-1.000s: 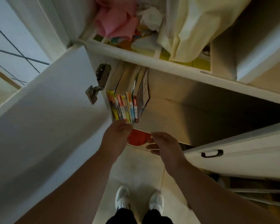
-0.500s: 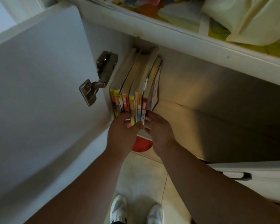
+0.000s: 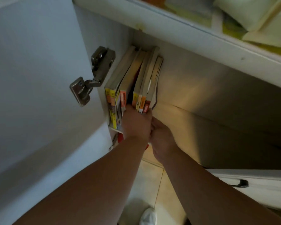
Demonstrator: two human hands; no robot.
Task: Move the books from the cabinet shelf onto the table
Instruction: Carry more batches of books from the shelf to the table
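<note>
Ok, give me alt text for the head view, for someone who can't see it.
Seen from above, a person's left hand reaches into a gap in a row of upright yellow-and-orange-spined paperback books on a white cabinet shelf, with the right hand just beside it. The white cabinet door stands open to the left.

White cabinet door [image 3: 39,78] swung wide on the left, its metal hinge [image 3: 91,77] catching a dull gleam. White shelf board [image 3: 201,39] above, cream fabric [image 3: 258,18] piled on it. Warm light pools on the cabinet's inner wall [image 3: 201,95]. Beige floor tiles [image 3: 154,179] below, a dark drawer handle [image 3: 241,183] lower right
</note>
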